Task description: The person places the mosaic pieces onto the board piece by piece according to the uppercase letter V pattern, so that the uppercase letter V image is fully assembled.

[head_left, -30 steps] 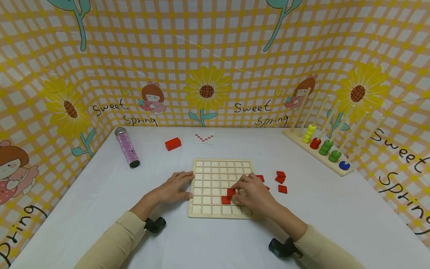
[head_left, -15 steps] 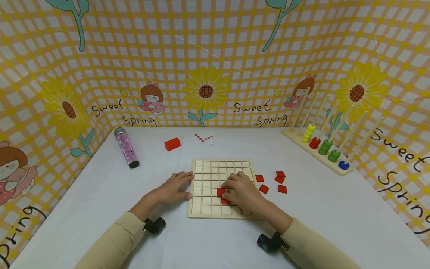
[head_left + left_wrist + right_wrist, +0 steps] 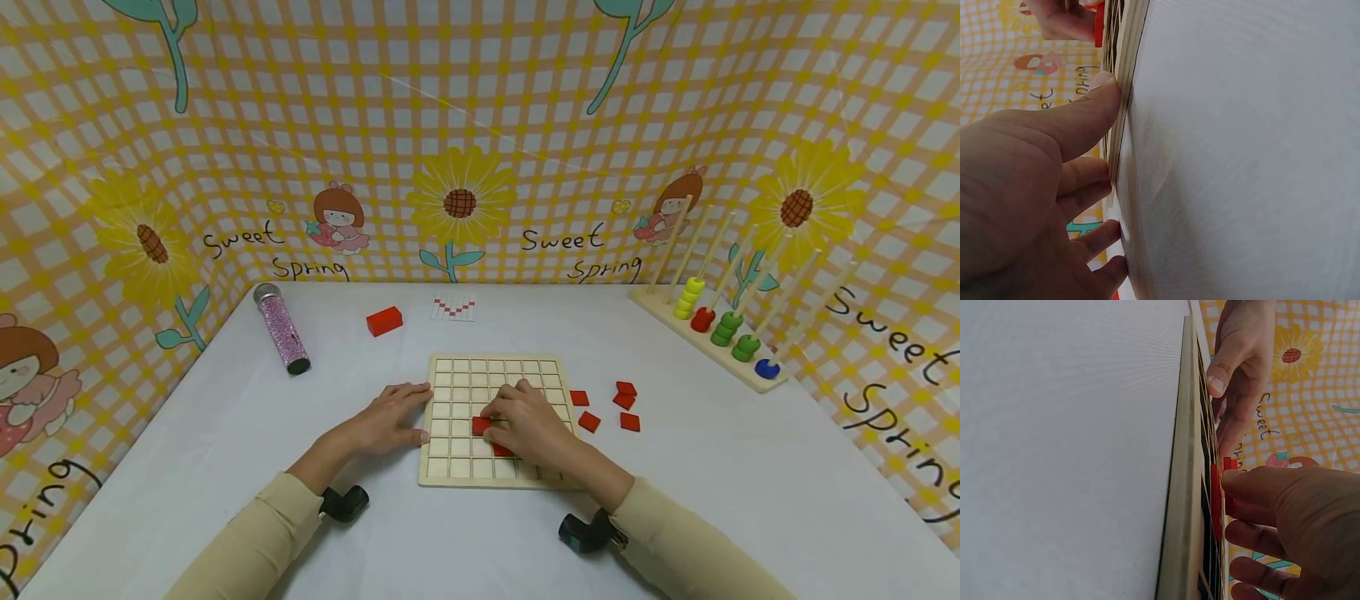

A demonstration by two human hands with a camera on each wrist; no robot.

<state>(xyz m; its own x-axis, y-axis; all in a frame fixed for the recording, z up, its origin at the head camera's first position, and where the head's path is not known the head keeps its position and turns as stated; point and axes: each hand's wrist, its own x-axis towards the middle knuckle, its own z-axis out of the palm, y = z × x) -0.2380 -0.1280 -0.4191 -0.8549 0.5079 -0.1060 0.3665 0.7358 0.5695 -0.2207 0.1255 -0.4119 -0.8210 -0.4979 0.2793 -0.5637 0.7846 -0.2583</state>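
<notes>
A square wooden grid board (image 3: 480,482) lies on the white table. My left hand (image 3: 386,422) rests at its left edge, and in the left wrist view the thumb (image 3: 1088,122) and fingertips touch the side of the board. Over the board, my right hand (image 3: 531,427) pinches a small red square tile (image 3: 481,426) between thumb and fingers. Another red tile (image 3: 502,451) sits in a cell just below it, partly covered by the right hand. In the right wrist view, the held tile (image 3: 1229,505) is close over the grid, beside the lower tile (image 3: 1215,503).
Several loose red tiles (image 3: 589,422) lie right of the board. Behind it are a red block (image 3: 385,322) and a pattern card (image 3: 453,308). A pink glittery microphone (image 3: 282,331) lies at the left. A wooden bead abacus (image 3: 708,333) stands at the right.
My right hand has moved left across the board with the pinched red tile, partly covering the tile lying in the grid. The left hand has stayed at the board's edge.
</notes>
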